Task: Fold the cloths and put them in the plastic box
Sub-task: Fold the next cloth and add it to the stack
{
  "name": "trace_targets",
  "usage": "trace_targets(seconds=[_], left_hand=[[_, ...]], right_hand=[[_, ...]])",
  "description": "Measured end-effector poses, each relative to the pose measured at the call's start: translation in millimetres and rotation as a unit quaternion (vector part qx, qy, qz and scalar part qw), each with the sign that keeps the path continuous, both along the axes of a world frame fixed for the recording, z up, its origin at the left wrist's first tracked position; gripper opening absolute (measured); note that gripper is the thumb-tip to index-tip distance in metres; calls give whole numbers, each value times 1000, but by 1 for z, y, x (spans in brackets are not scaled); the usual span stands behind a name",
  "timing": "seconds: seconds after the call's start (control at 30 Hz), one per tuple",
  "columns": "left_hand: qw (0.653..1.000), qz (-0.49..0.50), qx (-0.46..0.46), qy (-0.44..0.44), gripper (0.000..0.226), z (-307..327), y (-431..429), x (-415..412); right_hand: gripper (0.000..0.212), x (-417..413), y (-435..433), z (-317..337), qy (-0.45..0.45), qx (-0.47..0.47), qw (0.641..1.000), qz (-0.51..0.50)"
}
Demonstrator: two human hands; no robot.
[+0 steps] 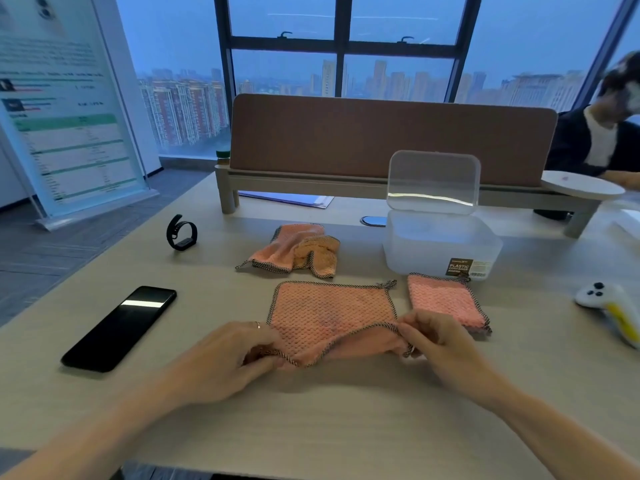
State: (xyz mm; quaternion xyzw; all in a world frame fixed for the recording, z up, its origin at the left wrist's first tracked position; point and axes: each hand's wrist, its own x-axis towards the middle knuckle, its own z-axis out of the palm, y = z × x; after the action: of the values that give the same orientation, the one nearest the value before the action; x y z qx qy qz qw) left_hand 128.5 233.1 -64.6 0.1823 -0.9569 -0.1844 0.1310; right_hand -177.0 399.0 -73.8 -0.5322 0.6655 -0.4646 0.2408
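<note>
Btwn left hand (225, 358) & right hand (437, 342), pink cloth (332, 311), long axis L-R.

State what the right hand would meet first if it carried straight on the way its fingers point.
The right hand points left and away, so it would first run over the spread pink cloth whose near edge it pinches. Past that, probably the crumpled cloth, though depth is unclear.

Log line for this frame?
left hand: pinches flat cloth | right hand: pinches flat cloth | folded cloth: beside plastic box | crumpled cloth: untouched
</note>
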Motion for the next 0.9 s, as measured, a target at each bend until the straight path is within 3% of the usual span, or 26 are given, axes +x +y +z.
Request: trace_targets(seconds=[0.13,0.23,0.33,0.43,0.5,0.63,0.8,0.9], left_hand=[[988,81,95,88,23,11,-10,-4],[954,141,176,198,22,32,-26,-16],[929,202,224,214,11,40,-54,-37],[952,244,140,120,10,20,-83,-58],[958,268,76,72,11,2,-90,-70],[955,284,25,79,11,-16,-93,-78],[952,280,13,125,11,-9,-98,-80],[951,283,11,125,11,-8,-102,-85]], right_hand=[[18,-7,-15,11,-22,11,999,-28],[13,-17,-30,29,-37,29,998,-35],[14,-27,-53,45,4,52,998,-46],[13,-29,-78,45,149,83,983,-74],[15,-25,-90,36,196,128,969,-78],[26,-22,-96,15,234,155,955,-99],[16,-30,-96,16,248,82,954,-148],[14,-32,-98,15,250,88,952,-153]])
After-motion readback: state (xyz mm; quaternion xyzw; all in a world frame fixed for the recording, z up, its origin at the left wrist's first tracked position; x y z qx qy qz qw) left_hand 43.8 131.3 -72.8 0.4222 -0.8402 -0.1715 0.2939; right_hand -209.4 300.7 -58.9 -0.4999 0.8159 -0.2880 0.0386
